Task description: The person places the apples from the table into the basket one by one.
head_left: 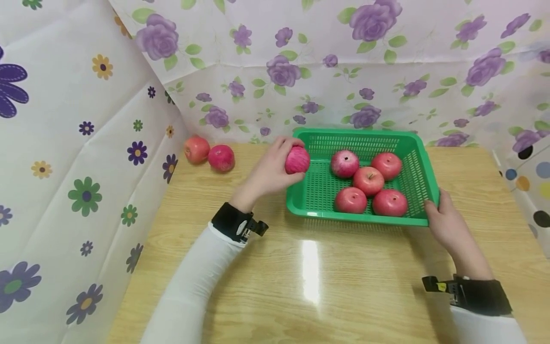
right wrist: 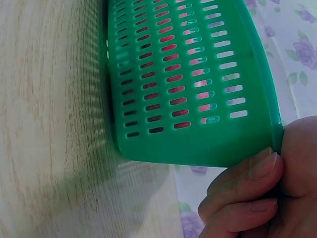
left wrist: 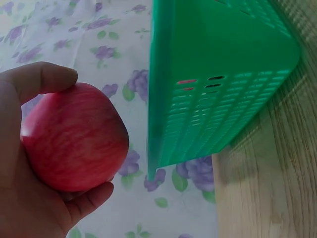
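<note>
A red apple is gripped in my left hand, fingers above and thumb below, at the left rim of a green plastic basket. In the left wrist view the apple is apart from the basket's outer wall. My right hand pinches the basket's rim at its near right corner; the right wrist view shows the curled fingers under that rim. Inside the basket lie several apples, among them a darker one and one with its stem up.
Two more apples, one lighter and one deeper red, sit at the table's back left. Flowered cloth hangs behind the wooden table, and another flowered sheet borders its left side.
</note>
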Action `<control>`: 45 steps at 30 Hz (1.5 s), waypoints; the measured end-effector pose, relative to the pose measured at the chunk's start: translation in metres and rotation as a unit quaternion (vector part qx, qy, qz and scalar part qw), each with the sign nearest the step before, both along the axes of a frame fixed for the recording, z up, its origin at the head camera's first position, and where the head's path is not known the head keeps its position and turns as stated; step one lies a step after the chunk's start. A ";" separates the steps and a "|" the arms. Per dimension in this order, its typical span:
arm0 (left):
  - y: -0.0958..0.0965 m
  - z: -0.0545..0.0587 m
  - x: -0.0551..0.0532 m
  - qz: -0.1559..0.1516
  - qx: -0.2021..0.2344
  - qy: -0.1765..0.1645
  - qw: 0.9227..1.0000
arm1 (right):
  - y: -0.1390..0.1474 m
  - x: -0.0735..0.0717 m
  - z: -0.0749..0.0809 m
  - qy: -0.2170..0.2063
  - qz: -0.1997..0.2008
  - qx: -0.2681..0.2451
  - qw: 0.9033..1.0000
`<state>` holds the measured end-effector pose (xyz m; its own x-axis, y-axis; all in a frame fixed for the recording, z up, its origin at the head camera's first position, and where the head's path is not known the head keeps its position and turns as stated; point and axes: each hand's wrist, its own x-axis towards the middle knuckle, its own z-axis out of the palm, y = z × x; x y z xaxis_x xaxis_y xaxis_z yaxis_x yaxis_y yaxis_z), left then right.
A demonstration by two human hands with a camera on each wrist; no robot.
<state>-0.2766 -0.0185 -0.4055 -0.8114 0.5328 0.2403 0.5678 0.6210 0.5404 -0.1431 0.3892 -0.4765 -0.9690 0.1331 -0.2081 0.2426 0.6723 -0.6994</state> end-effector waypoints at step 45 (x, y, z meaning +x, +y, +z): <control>0.095 -0.007 -0.011 -0.121 -0.339 0.052 0.932 | 0.000 0.001 -0.001 0.001 -0.006 -0.009 1.000</control>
<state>-0.2879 0.0762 -0.4130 -0.6394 0.7548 -0.1462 0.7625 0.6470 0.0051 -0.1422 0.3889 -0.4776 -0.9676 0.1418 -0.2091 0.2500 0.6570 -0.7113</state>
